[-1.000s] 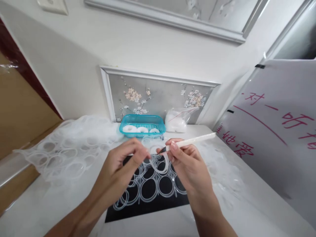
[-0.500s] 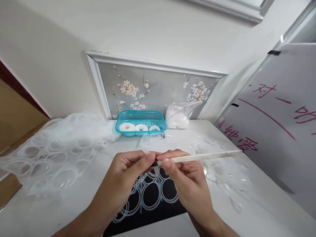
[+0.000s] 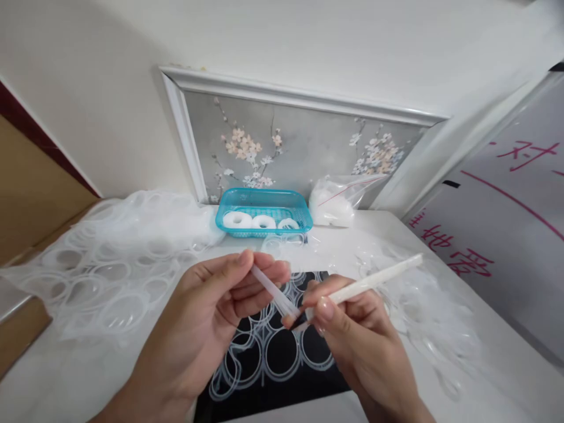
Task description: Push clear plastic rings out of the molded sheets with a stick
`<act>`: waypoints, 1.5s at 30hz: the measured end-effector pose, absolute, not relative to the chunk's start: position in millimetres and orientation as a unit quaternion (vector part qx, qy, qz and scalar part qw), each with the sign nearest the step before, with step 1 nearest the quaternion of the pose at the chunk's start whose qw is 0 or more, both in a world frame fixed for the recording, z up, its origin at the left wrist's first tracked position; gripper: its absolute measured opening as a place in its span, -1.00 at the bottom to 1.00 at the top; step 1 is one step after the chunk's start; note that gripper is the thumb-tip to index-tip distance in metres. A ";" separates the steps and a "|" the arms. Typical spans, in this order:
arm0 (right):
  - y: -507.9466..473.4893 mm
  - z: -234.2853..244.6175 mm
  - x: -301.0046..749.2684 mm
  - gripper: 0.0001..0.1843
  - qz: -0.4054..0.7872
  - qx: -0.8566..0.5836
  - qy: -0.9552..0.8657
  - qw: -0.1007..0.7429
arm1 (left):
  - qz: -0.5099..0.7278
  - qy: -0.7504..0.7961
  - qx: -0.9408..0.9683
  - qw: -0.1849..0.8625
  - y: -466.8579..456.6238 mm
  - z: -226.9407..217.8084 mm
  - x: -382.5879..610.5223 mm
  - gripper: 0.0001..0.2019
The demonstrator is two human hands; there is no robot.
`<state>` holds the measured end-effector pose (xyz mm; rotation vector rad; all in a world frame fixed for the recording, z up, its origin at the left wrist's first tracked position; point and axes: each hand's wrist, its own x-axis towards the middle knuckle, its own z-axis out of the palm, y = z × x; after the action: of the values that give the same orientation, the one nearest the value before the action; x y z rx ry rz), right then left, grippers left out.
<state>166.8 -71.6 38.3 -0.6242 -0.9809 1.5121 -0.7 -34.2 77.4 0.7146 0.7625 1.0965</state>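
My left hand point(image 3: 194, 317) pinches one end of a translucent plastic strip point(image 3: 269, 288) between thumb and fingers. The strip slants down to the right, towards the tip of a white stick-like tool point(image 3: 374, 278). My right hand point(image 3: 363, 338) grips this tool near its dark end; its long pale handle points up to the right. Whether the dark tip touches the strip I cannot tell. Beneath both hands lies a black mat point(image 3: 304, 388), with a translucent sheet of joined rings point(image 3: 282, 346) on it, partly hidden by my fingers.
A blue plastic basket point(image 3: 264, 195) with white rings point(image 3: 238, 220) stands against the wall. Beside it sits a clear zip bag point(image 3: 332, 202) with white contents. Ring-patterned plastic sheets point(image 3: 118, 270) pile up at the left; clear scraps point(image 3: 440, 317) lie at the right.
My hands have moved apart, and the translucent strip now shows between them. The white tool tilts more steeply upward. The view has shifted slightly.
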 end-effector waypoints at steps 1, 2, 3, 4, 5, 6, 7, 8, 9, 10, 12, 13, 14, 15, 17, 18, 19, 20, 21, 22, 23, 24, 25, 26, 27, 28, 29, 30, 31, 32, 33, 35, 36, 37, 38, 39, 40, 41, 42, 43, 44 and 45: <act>-71.5 39.7 166.7 -0.89 0.654 -0.262 -0.416 0.576 | 0.501 0.348 0.316 0.727 -34.3 78.5 -2.4 -0.91; -71.1 41.0 166.5 -0.89 0.659 -0.258 -0.412 0.574 | 0.501 0.348 0.309 0.730 -34.7 79.5 -3.8 -0.91; -70.3 42.2 166.3 -0.90 0.663 -0.255 -0.408 0.573 | 0.498 0.346 0.303 0.735 -35.1 80.3 -5.0 -0.91; -69.4 43.1 166.2 -0.91 0.665 -0.253 -0.404 0.575 | 0.494 0.342 0.298 0.742 -35.5 81.0 -6.0 -0.91; -68.5 43.5 166.1 -0.91 0.663 -0.254 -0.401 0.578 | 0.490 0.338 0.293 0.748 -35.9 81.5 -6.8 -0.90; -67.8 43.5 166.2 -0.92 0.659 -0.258 -0.401 0.583 | 0.485 0.333 0.290 0.755 -36.4 82.0 -7.5 -0.90; -67.2 43.1 166.5 -0.92 0.653 -0.264 -0.403 0.585 | 0.481 0.329 0.288 0.760 -36.9 82.3 -8.1 -0.89; -67.0 42.3 167.0 -0.91 0.646 -0.271 -0.410 0.584 | 0.479 0.323 0.287 0.764 -37.5 82.5 -8.6 -0.89; -67.1 41.4 167.7 -0.91 0.640 -0.280 -0.418 0.581 | 0.479 0.320 0.287 0.765 -38.1 82.7 -9.0 -0.89; -67.6 40.5 168.7 -0.90 0.635 -0.288 -0.429 0.575 | 0.480 0.316 0.288 0.766 -38.7 82.8 -9.3 -0.89; -69.5 39.8 171.0 -0.87 0.625 -0.303 -0.454 0.558 | 0.483 0.311 0.290 0.765 -39.5 83.3 -9.3 -0.88; -70.9 40.3 172.3 -0.87 0.620 -0.311 -0.469 0.547 | 0.484 0.310 0.291 0.765 -39.6 83.8 -9.3 -0.87; -72.5 41.5 173.7 -0.88 0.615 -0.321 -0.483 0.533 | 0.481 0.309 0.291 0.767 -39.7 84.4 -9.3 -0.85; -74.0 43.2 175.0 -0.90 0.613 -0.331 -0.499 0.515 | 0.475 0.309 0.292 0.771 -39.6 85.2 -9.4 -0.83; -76.7 47.8 177.4 -0.93 0.616 -0.351 -0.532 0.464 | 0.453 0.307 0.303 0.780 -39.4 86.9 -10.3 -0.80; -77.5 50.0 178.3 -0.93 0.615 -0.358 -0.547 0.440 | 0.439 0.306 0.316 0.783 -39.4 87.6 -11.2 -0.79; -77.9 52.0 179.1 -0.93 0.611 -0.362 -0.562 0.423 | 0.425 0.304 0.335 0.784 -39.4 88.0 -12.2 -0.79; -78.0 53.4 179.8 -0.92 0.601 -0.364 -0.578 0.415 | 0.413 0.305 0.360 0.779 -39.6 88.0 -13.4 -0.79; -77.7 54.1 180.5 -0.89 0.586 -0.365 -0.593 0.415 | 0.406 0.309 0.390 0.766 -39.8 87.6 -14.9 -0.79; -77.1 54.0 181.2 -0.86 0.568 -0.361 -0.605 0.425 | 0.401 0.319 0.422 0.748 -40.0 86.8 -16.6 -0.80; -76.3 53.3 182.1 -0.83 0.554 -0.352 -0.615 0.436 | 0.396 0.329 0.456 0.725 -40.3 85.7 -18.5 -0.80; -75.2 51.9 183.1 -0.81 0.546 -0.341 -0.621 0.447 | 0.387 0.339 0.491 0.703 -40.6 84.5 -20.6 -0.80; -74.1 50.2 184.3 -0.80 0.546 -0.327 -0.622 0.457 | 0.376 0.348 0.522 0.682 -40.7 83.4 -22.7 -0.80; -72.7 48.4 185.4 -0.82 0.552 -0.310 -0.616 0.469 | 0.362 0.357 0.546 0.666 -40.8 82.5 -24.6 -0.79; -71.2 46.6 186.3 -0.84 0.565 -0.289 -0.603 0.484 | 0.347 0.361 0.563 0.657 -40.8 82.0 -26.1 -0.77; -69.7 45.1 186.8 -0.86 0.581 -0.269 -0.585 0.498 | 0.335 0.363 0.574 0.653 -40.7 82.0 -27.2 -0.75; -68.2 44.2 186.8 -0.89 0.599 -0.248 -0.564 0.512 | 0.328 0.365 0.580 0.650 -40.6 82.3 -27.6 -0.75; -66.8 43.8 186.1 -0.91 0.617 -0.226 -0.539 0.527 | 0.324 0.368 0.585 0.646 -40.6 83.1 -27.4 -0.75; -65.6 44.1 184.9 -0.93 0.636 -0.206 -0.513 0.538 | 0.319 0.370 0.593 0.640 -40.6 84.1 -26.8 -0.75; -64.7 45.0 183.4 -0.95 0.654 -0.190 -0.487 0.547 | 0.309 0.371 0.606 0.633 -40.8 85.2 -25.7 -0.74; -64.1 46.4 181.7 -0.95 0.673 -0.178 -0.461 0.551 | 0.299 0.375 0.620 0.621 -41.0 86.5 -24.3 -0.73; -63.5 50.0 179.0 -0.93 0.704 -0.162 -0.420 0.550 | 0.280 0.392 0.643 0.595 -41.8 89.1 -21.3 -0.69; -63.5 51.8 178.2 -0.92 0.717 -0.157 -0.406 0.545 | 0.274 0.400 0.650 0.585 -42.2 90.2 -20.0 -0.68; -63.6 53.5 177.7 -0.92 0.727 -0.155 -0.397 0.539 | 0.272 0.406 0.653 0.579 -42.6 91.3 -18.9 -0.69; -63.7 54.9 177.6 -0.93 0.733 -0.153 -0.391 0.534 | 0.275 0.409 0.651 0.577 -43.0 92.3 -18.1 -0.72; -63.8 56.0 177.8 -0.94 0.737 -0.151 -0.388 0.532 | 0.282 0.410 0.648 0.577 -43.3 93.2 -17.4 -0.76; -63.9 56.9 178.0 -0.96 0.739 -0.151 -0.386 0.531 | 0.289 0.405 0.645 0.580 -43.6 94.0 -16.8 -0.81; -63.9 57.5 178.4 -0.97 0.739 -0.151 -0.384 0.533 | 0.296 0.400 0.645 0.580 -44.0 94.7 -16.4 -0.85; -64.0 57.9 178.6 -0.95 0.737 -0.152 -0.383 0.535 | 0.299 0.397 0.647 0.578 -44.6 95.3 -16.1 -0.87; -63.9 58.1 178.9 -0.93 0.735 -0.152 -0.384 0.538 | 0.297 0.399 0.651 0.573 -45.4 95.9 -15.9 -0.87; -63.9 58.2 179.1 -0.90 0.734 -0.153 -0.384 0.539 | 0.292 0.405 0.654 0.568 -46.5 96.3 -15.7 -0.87; -63.8 58.2 179.3 -0.87 0.734 -0.154 -0.384 0.539 | 0.286 0.414 0.657 0.561 -48.0 96.6 -15.7 -0.88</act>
<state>179.3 -63.8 58.2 -0.3652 -0.9121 1.7450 -15.7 -48.0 96.6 1.5484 0.9764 0.6743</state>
